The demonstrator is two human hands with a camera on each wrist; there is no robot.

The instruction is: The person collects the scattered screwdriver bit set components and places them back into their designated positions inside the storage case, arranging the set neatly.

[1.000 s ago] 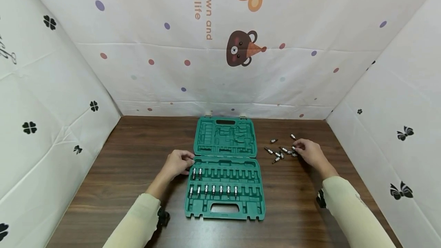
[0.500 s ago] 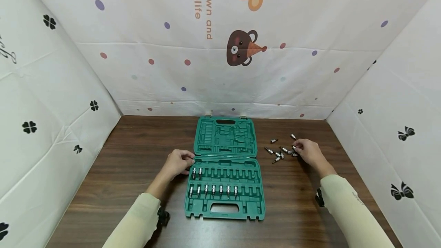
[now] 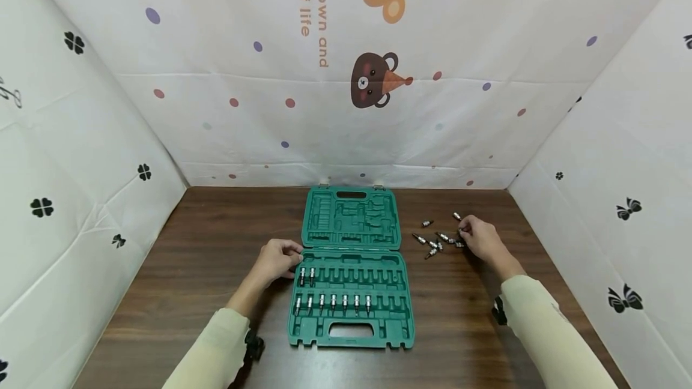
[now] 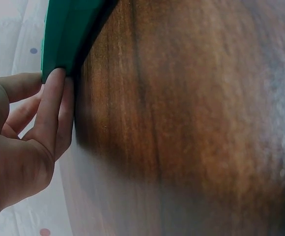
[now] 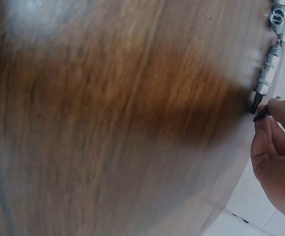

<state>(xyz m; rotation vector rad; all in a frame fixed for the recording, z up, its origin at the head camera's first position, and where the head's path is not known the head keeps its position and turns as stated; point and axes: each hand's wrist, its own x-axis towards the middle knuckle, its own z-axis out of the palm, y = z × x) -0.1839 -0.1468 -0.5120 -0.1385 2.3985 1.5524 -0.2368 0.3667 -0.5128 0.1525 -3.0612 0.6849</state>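
Note:
A green socket case [image 3: 393, 320] lies opened flat on the wooden table. My left hand [image 3: 274, 260] grips its left edge near the hinge; in the left wrist view, thumb and fingertips press on the case's corner [image 4: 64, 49]. Several silver bit sockets [image 3: 333, 302] stand in the lower row, and two more sit at the left of the upper row. My right hand [image 3: 483, 240] pinches a bit socket [image 5: 262, 114] between thumb and fingers; only its dark tip shows clearly in the right wrist view. Loose bit sockets [image 3: 432, 245] lie just left of that hand.
The case's lid [image 3: 313, 221] lies back towards the printed cloth wall [image 3: 238, 137]. One loose bit socket [image 3: 427, 223] lies apart near the lid, and another [image 3: 456, 216] behind my right hand. Cloth walls also stand at left and right.
The head view has shifted slightly. My right hand stays by the loose bit sockets, and less silver shows at its fingertips. My left hand keeps its place on the case.

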